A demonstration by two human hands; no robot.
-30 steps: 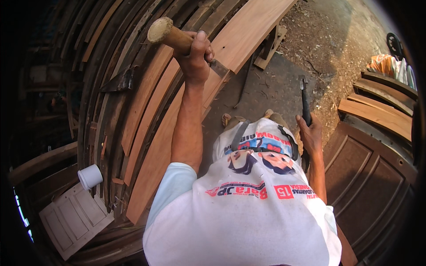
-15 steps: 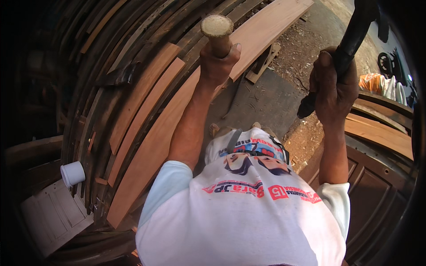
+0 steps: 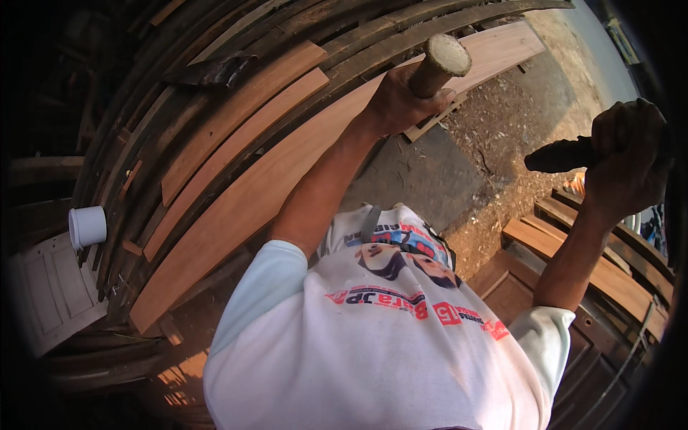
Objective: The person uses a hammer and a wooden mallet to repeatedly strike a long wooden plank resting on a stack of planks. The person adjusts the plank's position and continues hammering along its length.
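Observation:
My left hand (image 3: 401, 100) is closed around a round wooden handle (image 3: 432, 75) with a pale, battered, flat end tipped up at me. Whatever the handle leads to is hidden below the fist. Raised at the far right, my right hand (image 3: 627, 168) grips a dark bar-shaped tool (image 3: 562, 155). Its blunt tapered end sticks out to the left of the fist, and the rest is lost against the dark rim. Under my left forearm runs a long reddish wooden plank (image 3: 244, 211), and neither hand visibly touches it.
Shorter boards (image 3: 236, 122) and dark beams (image 3: 358, 39) lie stacked at the left. A white tub (image 3: 87, 227) stands by a white panelled door (image 3: 54, 287). At the right are more planks (image 3: 573, 261) and a brown panelled door (image 3: 505, 287). Shavings litter the ground (image 3: 473, 244).
My view has turned. My left hand with the handle is now farther right. My right hand has moved right and lower, and its dark tool has swung from steeply upright to nearly level.

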